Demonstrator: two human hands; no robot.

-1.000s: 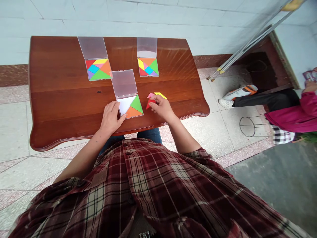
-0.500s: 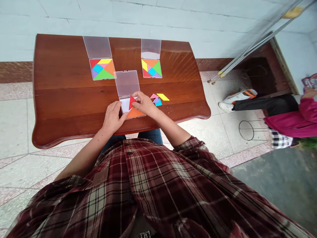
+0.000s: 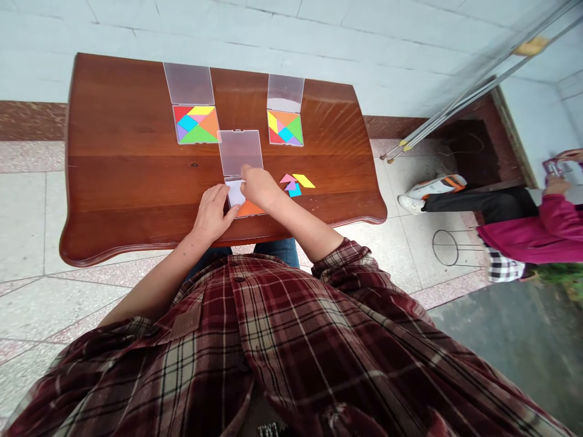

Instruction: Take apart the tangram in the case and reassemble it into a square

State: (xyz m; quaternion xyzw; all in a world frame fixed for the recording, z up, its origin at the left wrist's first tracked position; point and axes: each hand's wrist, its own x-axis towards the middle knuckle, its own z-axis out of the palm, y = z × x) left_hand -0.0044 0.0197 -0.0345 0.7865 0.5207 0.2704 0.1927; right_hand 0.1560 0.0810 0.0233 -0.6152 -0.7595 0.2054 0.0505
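An open tangram box (image 3: 236, 193) with a white inside lies near the table's front edge, its clear lid (image 3: 241, 153) folded back. Inside it, an orange tangram piece (image 3: 249, 209) fills the front part. My left hand (image 3: 212, 212) holds the box's left side, fingers along the edge and thumb at the front corner. Over the box's right part is my right hand (image 3: 263, 189), fingers closed; the red triangle seen there earlier is hidden beneath it. To the right lie loose pieces: a yellow parallelogram (image 3: 304, 181), a pink triangle (image 3: 287, 178), a purple triangle (image 3: 290, 186) and a blue square (image 3: 295, 190).
Two filled tangram boxes with raised clear lids, a left one (image 3: 198, 128) and a right one (image 3: 286, 130), stand farther back on the wooden table (image 3: 136, 182). At right, a seated person (image 3: 523, 227) holds something; crutches (image 3: 437, 103) lean by the wall.
My right hand has turned over the box and now covers the red triangle it was pinching. The left hand stays at the box's edge. The whole view has shifted slightly.
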